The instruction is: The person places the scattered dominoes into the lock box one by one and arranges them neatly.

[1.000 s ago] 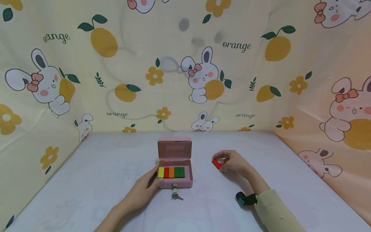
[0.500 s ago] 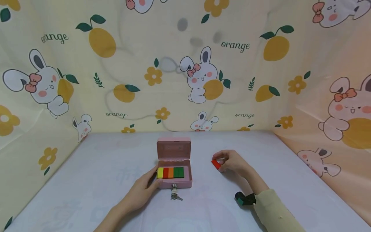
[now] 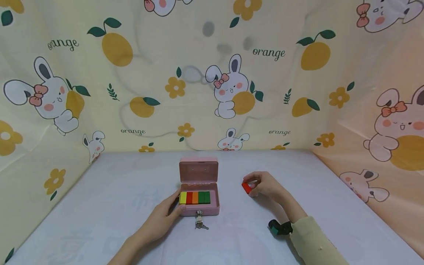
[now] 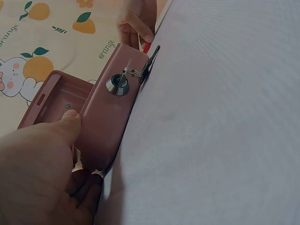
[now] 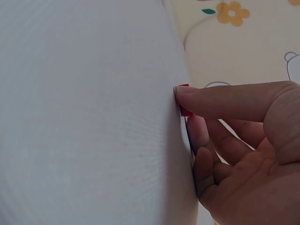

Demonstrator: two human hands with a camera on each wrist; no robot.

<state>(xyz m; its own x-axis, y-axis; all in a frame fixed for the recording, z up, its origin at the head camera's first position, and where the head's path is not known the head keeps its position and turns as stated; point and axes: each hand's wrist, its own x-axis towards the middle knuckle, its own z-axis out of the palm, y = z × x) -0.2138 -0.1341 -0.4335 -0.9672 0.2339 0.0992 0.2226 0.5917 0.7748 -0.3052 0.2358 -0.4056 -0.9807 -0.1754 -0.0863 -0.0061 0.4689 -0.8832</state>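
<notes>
A small pink metal cash box stands on the white table with its lid raised. My left hand grips its left side, the thumb at the front corner. In the box lie a yellow block, a red one, an orange block and green blocks in a row. A small bunch of keys hangs from the front lock. To the right of the box, my right hand pinches a red block between thumb and fingers, close over the table. In the right wrist view the thumb covers most of this block.
The white tabletop spreads around both hands. A cloth backdrop printed with rabbits and oranges rises behind it and along both sides. A dark strap with a small device sits at the right wrist, by the beige sleeve.
</notes>
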